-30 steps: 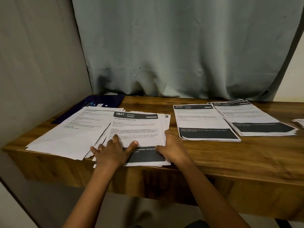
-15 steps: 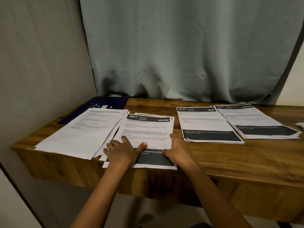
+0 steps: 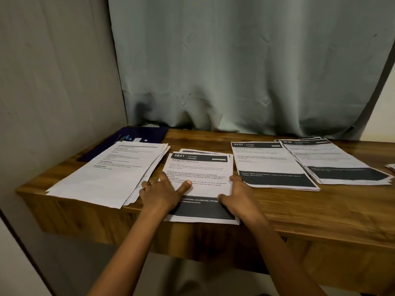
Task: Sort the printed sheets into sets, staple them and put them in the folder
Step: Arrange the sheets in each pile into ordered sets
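2641 sheet stack point(image 3: 203, 167), long axis front-to-back, header end toward the curtain point(image 3: 235, 71)

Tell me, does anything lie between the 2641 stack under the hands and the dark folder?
Yes. The fanned pile of white sheets lies between the 2641 stack and the folder, and it covers the folder's near part.

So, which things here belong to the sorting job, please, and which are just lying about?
Job: 2641 stack, 2437 stack, 3638 stack, left white pile, dark purple folder.
Lying about: grey curtain, wooden desk.
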